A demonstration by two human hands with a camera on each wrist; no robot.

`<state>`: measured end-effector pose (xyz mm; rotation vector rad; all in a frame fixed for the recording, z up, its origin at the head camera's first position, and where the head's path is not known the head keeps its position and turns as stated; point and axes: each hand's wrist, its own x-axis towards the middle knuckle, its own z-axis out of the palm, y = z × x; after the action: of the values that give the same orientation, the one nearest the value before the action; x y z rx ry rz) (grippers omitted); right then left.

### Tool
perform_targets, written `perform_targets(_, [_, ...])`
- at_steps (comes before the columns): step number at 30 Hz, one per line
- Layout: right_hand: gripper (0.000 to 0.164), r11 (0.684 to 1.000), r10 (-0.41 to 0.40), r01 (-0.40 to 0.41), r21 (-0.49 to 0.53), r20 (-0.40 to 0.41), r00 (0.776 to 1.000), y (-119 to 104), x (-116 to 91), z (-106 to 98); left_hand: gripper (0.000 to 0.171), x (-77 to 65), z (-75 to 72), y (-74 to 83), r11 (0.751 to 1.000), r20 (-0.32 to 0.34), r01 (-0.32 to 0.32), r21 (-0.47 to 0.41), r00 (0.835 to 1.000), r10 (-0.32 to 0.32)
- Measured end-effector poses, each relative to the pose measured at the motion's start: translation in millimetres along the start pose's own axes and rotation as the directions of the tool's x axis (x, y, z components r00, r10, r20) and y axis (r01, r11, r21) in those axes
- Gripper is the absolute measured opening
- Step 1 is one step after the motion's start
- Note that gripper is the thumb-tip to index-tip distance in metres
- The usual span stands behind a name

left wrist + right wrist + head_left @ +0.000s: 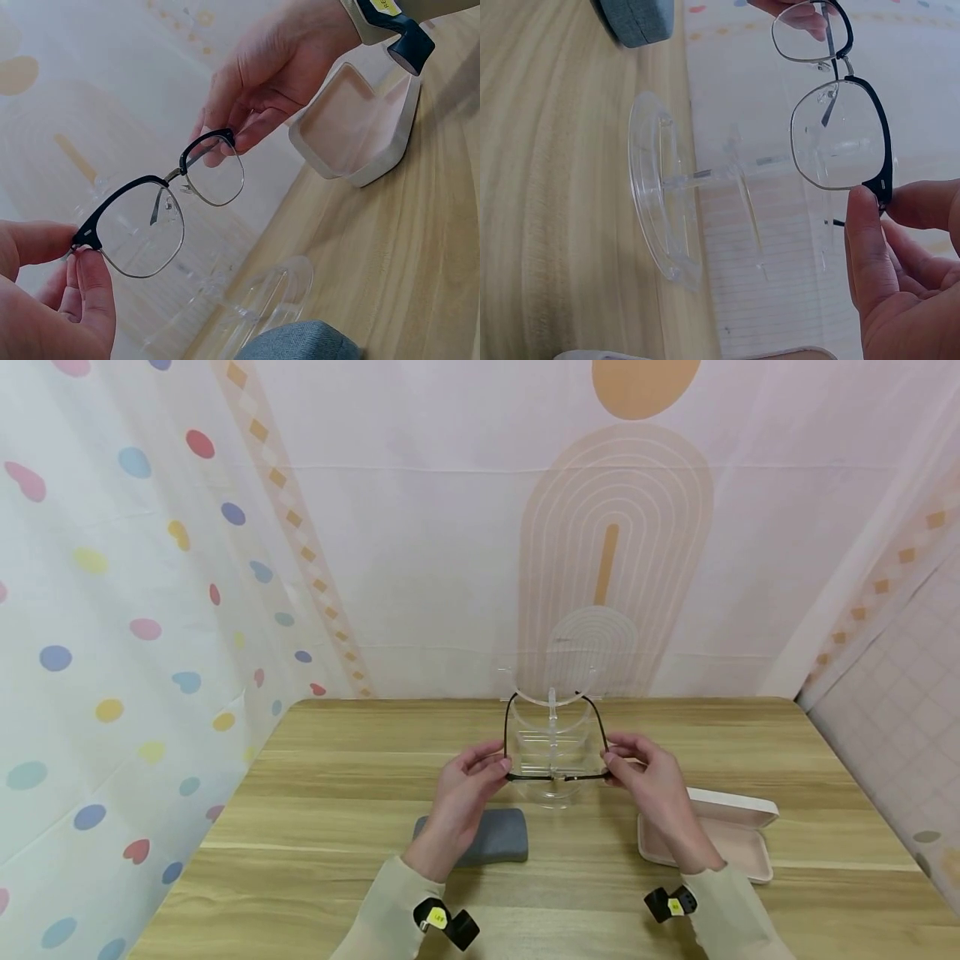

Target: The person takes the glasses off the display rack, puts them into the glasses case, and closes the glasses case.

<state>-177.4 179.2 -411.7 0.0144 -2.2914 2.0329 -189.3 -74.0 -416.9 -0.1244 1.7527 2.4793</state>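
A pair of black half-rim eyeglasses (531, 777) is held level in front of a clear acrylic display stand (552, 718). My left hand (471, 793) pinches the frame's left hinge corner between thumb and fingers. At the opposite corner, my right hand (652, 785) pinches the frame the same way. Both temples are unfolded and point away, toward the stand's upper tier. In the right wrist view the lenses (832, 135) hang in front of the stand's upright; whether the temples touch the stand I cannot tell.
A closed grey glasses case (498, 837) lies by my left wrist. Beneath my right forearm is an open white case (738, 843) with a pink lining. The wooden table (360, 777) ends at a patterned curtain (420, 568) behind the stand.
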Motion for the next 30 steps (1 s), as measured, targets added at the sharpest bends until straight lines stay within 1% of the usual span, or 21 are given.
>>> perform_targets(8, [0.039,1.0,-0.007,0.007,-0.013,0.005,1.0,0.4,-7.5,0.4,0.037,-5.7,-3.7,-0.7,1.0,0.012,0.013,0.003,1.0,-0.013])
perform_targets(19, [0.037,0.999,-0.005,0.005,-0.033,-0.001,1.0,2.6,-14.5,3.5,0.035,-14.6,-11.1,-3.8,1.0,0.022,0.011,0.002,1.0,-0.011])
perform_targets(25, [0.036,1.0,-0.019,0.019,-0.012,0.007,1.0,2.4,-18.8,3.2,0.038,-19.1,-14.5,-5.1,1.0,0.031,0.03,0.007,0.999,-0.03])
perform_targets(30, [0.036,1.0,-0.019,0.019,0.012,0.006,1.0,2.8,-21.8,3.8,0.042,-21.5,-16.3,-6.6,1.0,0.041,0.029,0.01,0.999,-0.029])
